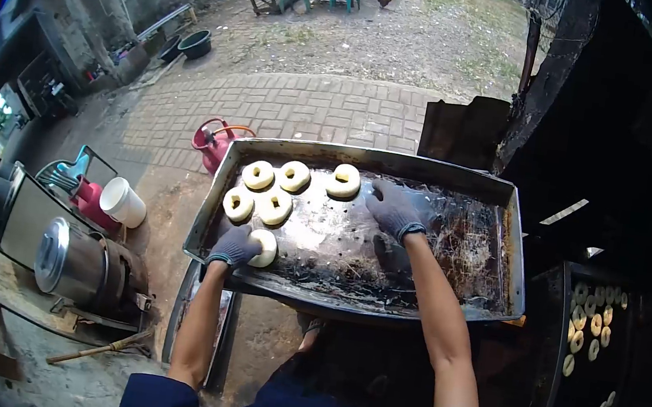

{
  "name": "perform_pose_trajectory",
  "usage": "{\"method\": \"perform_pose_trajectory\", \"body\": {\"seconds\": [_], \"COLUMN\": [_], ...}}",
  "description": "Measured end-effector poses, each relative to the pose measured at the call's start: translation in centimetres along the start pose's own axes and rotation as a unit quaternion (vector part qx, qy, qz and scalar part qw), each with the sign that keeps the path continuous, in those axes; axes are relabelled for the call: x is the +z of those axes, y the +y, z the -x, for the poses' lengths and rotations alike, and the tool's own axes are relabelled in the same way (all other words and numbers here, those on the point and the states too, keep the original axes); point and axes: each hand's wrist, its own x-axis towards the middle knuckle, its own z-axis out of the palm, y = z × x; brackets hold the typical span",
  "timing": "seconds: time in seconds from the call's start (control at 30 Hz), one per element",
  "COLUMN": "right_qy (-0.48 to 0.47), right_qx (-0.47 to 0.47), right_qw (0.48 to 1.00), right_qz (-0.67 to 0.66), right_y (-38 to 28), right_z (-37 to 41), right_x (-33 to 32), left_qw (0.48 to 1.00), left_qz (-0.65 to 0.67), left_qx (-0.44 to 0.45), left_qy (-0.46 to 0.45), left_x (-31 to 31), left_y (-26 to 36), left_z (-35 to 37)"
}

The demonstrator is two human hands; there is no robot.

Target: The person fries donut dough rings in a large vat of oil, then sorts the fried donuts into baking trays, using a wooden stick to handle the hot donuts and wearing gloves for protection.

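Note:
A large metal baking tray [443, 309] with raised sides lies in front of me, its bottom dark and scorched. Several pale dough rings [275, 207] rest in its left part. My left hand [233, 247], in a grey glove, grips the dough ring [263, 248] closest to me, at the tray's near left. Over the middle of the tray is my right hand [395, 212], also gloved, with fingers stretched out and nothing visible in them. It is just right of another dough ring [342, 181], apart from it.
Dark racks at the right hold more dough rings [596, 324]. Beyond the tray's left corner stands a red gas cylinder [211, 145]. At left are a steel pot [71, 258], a white bucket [123, 202] and a wooden-handled tool [101, 347]. Brick paving [305, 107] lies ahead.

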Motion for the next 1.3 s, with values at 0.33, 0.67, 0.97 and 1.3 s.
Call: {"method": "perform_pose_trajectory", "body": {"seconds": [0.33, 0.67, 0.97, 1.3], "right_qy": [0.160, 0.686, 0.594, 0.659], "right_qx": [0.034, 0.360, 0.588, 0.396], "right_qw": [0.982, 0.633, 0.548, 0.605], "right_qz": [-0.095, -0.016, 0.026, 0.207], "right_y": [-1.8, 20.5, 31.5, 27.8], "right_z": [1.5, 60.1, 86.9, 71.3], "right_x": [0.4, -17.8, -17.2, -29.5], "left_qw": [0.966, 0.697, 0.782, 0.680], "left_qz": [0.224, 0.281, 0.117, 0.322], "left_qx": [0.127, 0.493, 0.469, 0.625], "left_qy": [-0.034, -0.438, -0.393, -0.207], "left_x": [0.1, 27.1, 49.9, 24.6], "left_y": [12.1, 57.9, 75.5, 60.6], "left_z": [2.7, 20.5, 34.8, 23.2]}}
